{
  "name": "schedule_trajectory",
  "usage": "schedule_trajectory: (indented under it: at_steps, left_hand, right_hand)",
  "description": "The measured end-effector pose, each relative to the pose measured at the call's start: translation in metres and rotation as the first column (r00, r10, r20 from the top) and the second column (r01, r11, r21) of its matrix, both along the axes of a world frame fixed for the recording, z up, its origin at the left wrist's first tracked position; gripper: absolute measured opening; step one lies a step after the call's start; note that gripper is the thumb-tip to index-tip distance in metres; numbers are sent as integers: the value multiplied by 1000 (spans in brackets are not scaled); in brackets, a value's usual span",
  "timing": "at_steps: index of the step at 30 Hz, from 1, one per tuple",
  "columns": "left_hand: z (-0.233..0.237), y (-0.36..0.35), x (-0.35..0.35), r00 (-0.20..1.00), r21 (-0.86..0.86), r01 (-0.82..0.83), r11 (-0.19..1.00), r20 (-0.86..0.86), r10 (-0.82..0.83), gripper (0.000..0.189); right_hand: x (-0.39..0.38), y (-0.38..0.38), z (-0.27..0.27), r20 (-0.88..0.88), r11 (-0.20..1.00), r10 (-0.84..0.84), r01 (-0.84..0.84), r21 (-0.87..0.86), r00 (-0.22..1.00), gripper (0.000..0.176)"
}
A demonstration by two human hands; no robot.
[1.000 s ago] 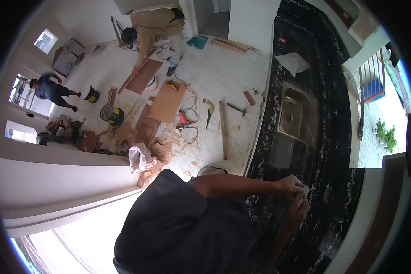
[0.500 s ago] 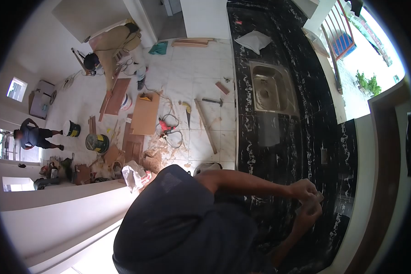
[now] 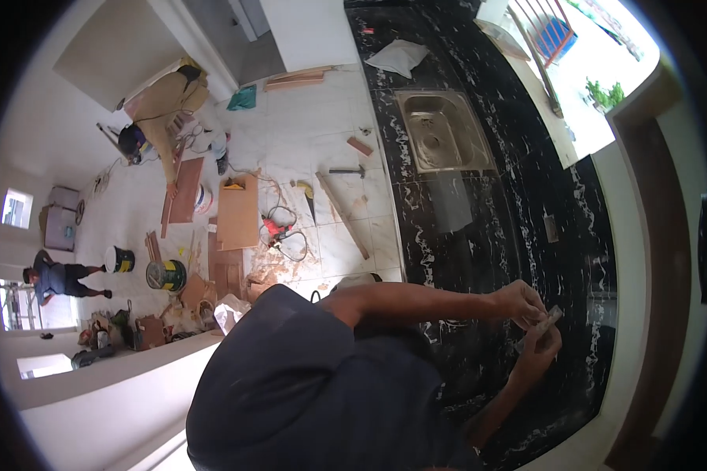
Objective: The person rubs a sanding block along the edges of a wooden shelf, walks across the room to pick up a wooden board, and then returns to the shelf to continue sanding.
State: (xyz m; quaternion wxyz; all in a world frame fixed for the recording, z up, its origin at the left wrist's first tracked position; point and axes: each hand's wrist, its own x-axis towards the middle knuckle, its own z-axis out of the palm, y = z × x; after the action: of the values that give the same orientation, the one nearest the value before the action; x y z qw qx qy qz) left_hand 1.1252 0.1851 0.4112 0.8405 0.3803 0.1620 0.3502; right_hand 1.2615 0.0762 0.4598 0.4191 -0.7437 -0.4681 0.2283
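Observation:
My left hand [image 3: 520,304] is closed in a pinch, its fingertips meeting a small, pale grey, translucent piece [image 3: 554,315] over the black counter. What lies between those fingertips is too small to tell. Just below it in the view, my right hand [image 3: 542,346] is wrapped round this same piece, whose end sticks out past the fingers. Both hands are close together above the black counter with white veins [image 3: 467,271], to the right of my dark shirt.
A steel sink [image 3: 441,133] and a white bag [image 3: 398,57] are farther up the counter. On the floor lie a hammer [image 3: 347,170], a wooden strip [image 3: 342,213], a red power tool [image 3: 275,231] and boards. One person [image 3: 161,129] bends over boards; another [image 3: 59,279] stands farther off.
The view has turned and shifted, moving the sink and floor items leftward. My hands have drawn slightly apart, and more of the grey piece shows.

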Motion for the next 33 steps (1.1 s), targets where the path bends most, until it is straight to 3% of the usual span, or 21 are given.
schedule_trajectory:
  at_steps: [4, 6, 8, 10, 16, 19, 22, 23, 26, 28, 31, 33]
  left_hand:
    - [5, 5, 11, 998, -4, 60, 998, 22, -60, 28]
    - [23, 5, 21, 997, 13, 82, 997, 1, -82, 37]
    - [41, 13, 36, 992, 139, 125, 982, -48, -119, 44]
    - [56, 24, 51, 980, 202, 196, 959, -73, -185, 41]
    - [102, 31, 93, 946, 385, 303, 872, -234, -226, 43]
    - [120, 42, 120, 924, 442, 364, 820, -280, -259, 51]
    - [149, 54, 136, 930, 629, 351, 693, -323, -177, 53]
    - [154, 60, 141, 926, 667, 336, 665, -364, -103, 55]
    - [165, 102, 155, 959, 946, 109, 305, -182, 219, 55]
    - [177, 149, 158, 928, 997, -44, -70, 67, 367, 56]
    - [196, 222, 150, 872, 920, 107, -377, 95, 479, 64]
    - [187, 272, 144, 851, 836, 160, -525, 153, 502, 68]
  right_hand:
    - [3, 0, 6, 398, 994, -16, -28, 105, 917, 46]
    - [23, 5, 6, 597, 946, -32, -170, 278, 801, 48]
    - [31, 6, 27, 738, 950, -67, -183, 253, 672, 53]
    - [39, 6, 43, 771, 916, -113, -235, 325, 626, 57]
    - [75, -7, 66, 829, 902, -287, -155, 402, 479, 77]
    - [97, -7, 89, 914, 927, -292, -151, 343, 281, 82]
    - [133, 2, 112, 941, 923, -326, -187, 337, 86, 78]
    - [150, 6, 114, 949, 930, -307, -190, 314, 69, 83]
    - [195, 13, 129, 942, 946, -300, -170, 275, -147, 62]
    - [221, 12, 129, 950, 961, -267, -118, 251, -159, 63]
    - [245, 7, 126, 950, 970, -242, -55, 236, -199, 70]
    - [255, 1, 122, 957, 967, -248, -90, 237, -151, 72]
